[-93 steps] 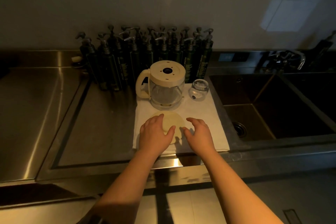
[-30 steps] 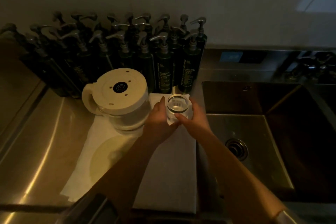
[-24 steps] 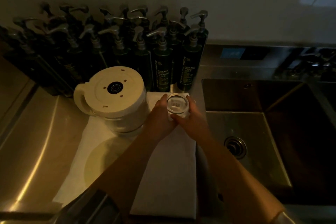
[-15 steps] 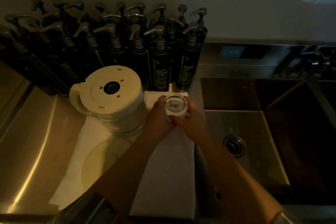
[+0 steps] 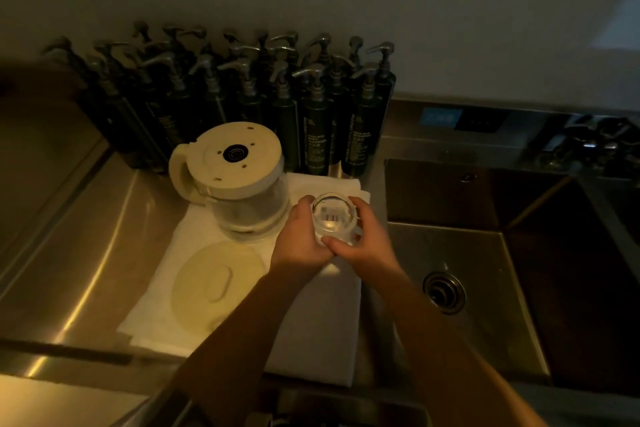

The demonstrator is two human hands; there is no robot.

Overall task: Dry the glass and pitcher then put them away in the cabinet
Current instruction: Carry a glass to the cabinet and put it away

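A small clear glass with a barcode sticker on its upturned base is held between both hands just above the white towel. My left hand wraps its left side and my right hand wraps its right side, thumb across the front. A fold of towel seems to lie under the glass. The pitcher, clear-bodied with a cream base and handle, stands upside down on the towel to the left. Its round cream lid lies flat on the towel nearer me.
Several dark pump bottles crowd the back of the steel counter. A deep steel sink with a drain opens right of the towel. A faucet sits at far right. No cabinet is in view.
Three seconds ago both hands rested on the lid; they then took up the glass. Over the last second they keep holding it near the towel's back right corner, its sticker turning.
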